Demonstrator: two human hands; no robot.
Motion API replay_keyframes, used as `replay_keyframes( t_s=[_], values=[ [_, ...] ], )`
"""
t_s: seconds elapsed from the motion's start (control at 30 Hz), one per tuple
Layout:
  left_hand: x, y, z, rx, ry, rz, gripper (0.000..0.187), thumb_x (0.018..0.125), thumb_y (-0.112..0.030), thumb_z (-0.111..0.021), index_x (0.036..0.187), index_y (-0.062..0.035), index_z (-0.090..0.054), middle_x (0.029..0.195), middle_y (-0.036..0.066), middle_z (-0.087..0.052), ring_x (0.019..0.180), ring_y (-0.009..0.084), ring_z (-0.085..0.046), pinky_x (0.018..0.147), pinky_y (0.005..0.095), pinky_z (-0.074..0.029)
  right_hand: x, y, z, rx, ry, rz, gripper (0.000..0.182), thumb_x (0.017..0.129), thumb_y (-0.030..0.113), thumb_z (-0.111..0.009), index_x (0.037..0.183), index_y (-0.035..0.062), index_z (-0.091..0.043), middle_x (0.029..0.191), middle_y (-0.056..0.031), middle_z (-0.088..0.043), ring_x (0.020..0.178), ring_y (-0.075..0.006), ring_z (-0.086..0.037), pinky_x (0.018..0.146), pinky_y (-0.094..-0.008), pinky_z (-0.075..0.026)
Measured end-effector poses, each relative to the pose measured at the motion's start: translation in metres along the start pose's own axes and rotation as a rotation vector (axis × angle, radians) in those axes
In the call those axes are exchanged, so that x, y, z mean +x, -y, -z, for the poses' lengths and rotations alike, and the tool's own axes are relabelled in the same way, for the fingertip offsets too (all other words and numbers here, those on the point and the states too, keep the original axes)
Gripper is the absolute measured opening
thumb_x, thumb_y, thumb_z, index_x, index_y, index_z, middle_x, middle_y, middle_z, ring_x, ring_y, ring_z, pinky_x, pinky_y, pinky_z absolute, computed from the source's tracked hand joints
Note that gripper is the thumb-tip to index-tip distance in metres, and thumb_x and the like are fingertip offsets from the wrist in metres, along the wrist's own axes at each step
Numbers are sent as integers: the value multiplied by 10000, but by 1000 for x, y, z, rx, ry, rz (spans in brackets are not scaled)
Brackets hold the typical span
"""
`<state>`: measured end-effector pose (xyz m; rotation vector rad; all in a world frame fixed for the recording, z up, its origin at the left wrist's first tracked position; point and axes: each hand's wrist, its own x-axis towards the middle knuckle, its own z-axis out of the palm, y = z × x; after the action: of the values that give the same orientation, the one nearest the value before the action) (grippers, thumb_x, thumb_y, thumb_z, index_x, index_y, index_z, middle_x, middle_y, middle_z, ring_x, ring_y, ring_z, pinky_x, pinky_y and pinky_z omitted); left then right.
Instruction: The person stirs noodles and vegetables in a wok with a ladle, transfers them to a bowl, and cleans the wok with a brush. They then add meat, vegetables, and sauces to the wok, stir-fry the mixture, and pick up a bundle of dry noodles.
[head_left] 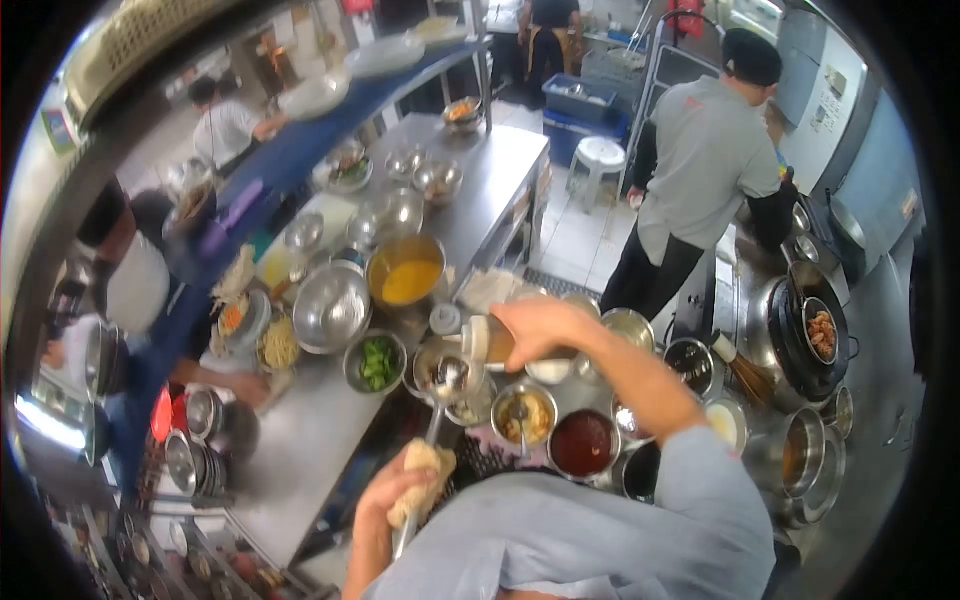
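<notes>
My right hand (535, 330) is wrapped round a squeeze bottle (485, 340) with amber contents, tipped sideways with its nozzle end toward a steel bowl (432, 362). Lower down, my left hand (390, 490) grips a beige cloth (425, 480) folded round a metal handle. That handle (436, 420) runs up to a ladle end in the same bowl. Beside the bowl are chopped greens (378, 363) in a steel bowl and a pot with yellow liquid (410, 282). Nearer to me stand a bowl of yellowish food with a spoon (524, 416) and a dark red sauce (583, 444).
A co-worker in grey (705, 150) stands at the stove, where a wok (822, 335) holds browned pieces. Another person's hand (245, 388) reaches onto the counter at the left. Large steel bowl (332, 307), noodles (278, 343) and a whisk (745, 375) lie around.
</notes>
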<state>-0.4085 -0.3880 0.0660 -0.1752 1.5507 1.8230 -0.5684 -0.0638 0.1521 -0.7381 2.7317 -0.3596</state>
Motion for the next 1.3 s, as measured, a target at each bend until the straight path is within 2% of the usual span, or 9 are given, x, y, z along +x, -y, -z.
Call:
replay_keyframes(
  t_s=[0.1, 0.17, 0.33, 0.53, 0.83, 1.13, 1.2, 1.23, 1.3],
  values=[
    [-1, -3, 0, 13, -30, 14, 551, 770, -180, -725, 1251, -45, -493, 1033, 90, -605, 840, 198, -620, 742, 342, -521, 39, 40, 1, -531, 362, -39, 447, 638, 352, -776, 992, 89, -705, 847, -107, -716, 838, -270, -692, 709, -409, -536],
    [-4, -8, -1, 37, -15, 27, 522, 779, -190, -720, 1224, -39, -492, 1002, 89, -603, 817, 194, -623, 731, 341, -523, 62, 60, 3, -755, 491, -56, 365, 632, 315, -793, 937, 122, -745, 945, -80, -723, 886, -238, -692, 699, -402, -539],
    [-4, 2, -4, -66, 26, 19, 507, 801, -174, -699, 1220, -27, -456, 1001, 114, -585, 800, 198, -618, 654, 328, -528, 85, 95, 19, -988, 551, -33, 525, 561, 261, -870, 1055, 143, -740, 1090, -39, -702, 993, -240, -674, 742, -451, -546],
    [-9, 4, -4, -77, 50, 43, 536, 785, -166, -710, 1246, -47, -465, 1007, 92, -581, 809, 178, -612, 696, 309, -522, 93, 109, 27, -1093, 537, -4, 523, 607, 277, -861, 1095, 159, -716, 1064, -24, -702, 962, -248, -679, 795, -413, -525],
    [-4, 2, -5, 27, 69, 60, 556, 772, -223, -720, 1237, -48, -470, 1040, 81, -571, 910, 180, -582, 808, 324, -478, 81, 110, 39, -1049, 512, -27, 554, 615, 281, -864, 1129, 158, -701, 1098, -26, -700, 1008, -250, -672, 852, -434, -516],
    [4, -7, -10, 2, 121, 84, 547, 776, -212, -721, 1236, -53, -472, 1027, 87, -571, 864, 195, -599, 763, 326, -499, 59, 50, 35, -789, 449, -130, 369, 541, 269, -858, 879, 151, -769, 970, -57, -725, 910, -222, -695, 726, -357, -556],
    [5, -7, -10, 28, 124, 77, 536, 782, -219, -728, 1231, -57, -485, 1042, 78, -573, 914, 186, -583, 808, 323, -483, 35, 19, 24, -627, 375, -129, 392, 568, 327, -838, 895, 132, -746, 946, -81, -720, 895, -254, -688, 740, -378, -546],
    [6, -4, -9, 57, 118, 54, 530, 785, -223, -732, 1229, -59, -492, 1052, 73, -573, 942, 181, -571, 833, 321, -473, 22, 16, 25, -521, 418, -203, 477, 593, 367, -815, 979, 108, -708, 957, -112, -711, 923, -286, -674, 785, -406, -530],
    [9, -5, -6, 87, 119, 28, 519, 795, -231, -745, 1229, -66, -513, 1087, 50, -573, 1030, 167, -528, 914, 315, -430, -12, -28, -13, -114, 190, -171, 669, 600, 397, -825, 1148, 71, -623, 1036, -163, -689, 989, -319, -653, 833, -406, -520]
  ],
)
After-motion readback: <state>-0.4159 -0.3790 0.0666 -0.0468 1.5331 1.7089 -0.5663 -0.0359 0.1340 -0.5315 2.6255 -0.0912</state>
